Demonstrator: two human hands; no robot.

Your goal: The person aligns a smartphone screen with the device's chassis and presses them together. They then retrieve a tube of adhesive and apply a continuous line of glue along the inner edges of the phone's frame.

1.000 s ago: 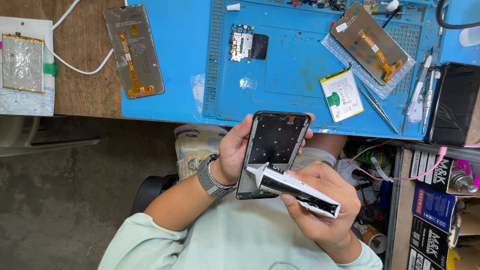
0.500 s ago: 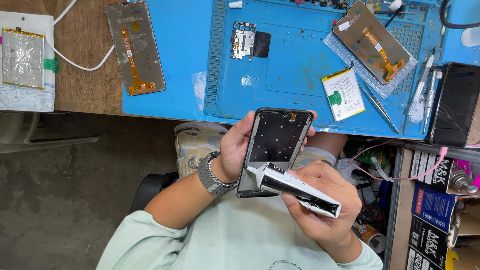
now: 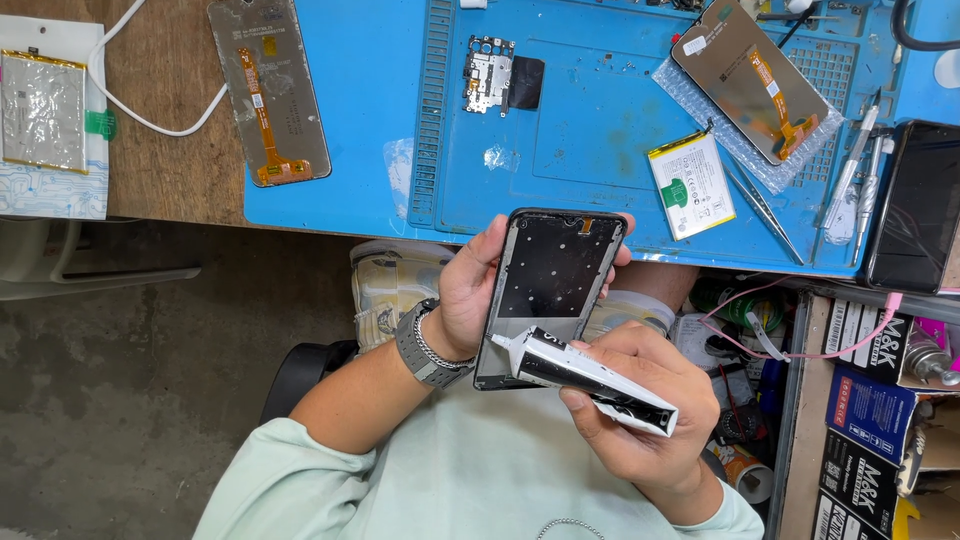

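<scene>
Phone frame, black w/ bare inner plate facing up, sits at frame centre, held off the bench over the person's lap, top end tilted slightly toward 1 o'clock. Left hand grips it from the 9 o'clock side: thumb along the left edge, fingertips curled round the far edge at 3 o'clock, so fingers are clamped on the frame. Grey watch on that wrist.

Glue tube, black and white, lies across the frame's lower end, nozzle at about 9 o'clock touching the lower-left part of the plate. Right hand wraps the tube, thumb and fingers closed tight on its body, at 5 o'clock from the frame.

Outward: blue work mat at 12 o'clock. On it, small metal board part at 11 o'clock; battery w/ green label at 2 o'clock; tweezers just beside it; screen panel w/ orange flex on bubble wrap further toward 1 o'clock. Another screen panel at 10 o'clock, half on the mat, half on the wooden bench. White cable near it. Dark phone at 3 o'clock, mat's edge.
</scene>
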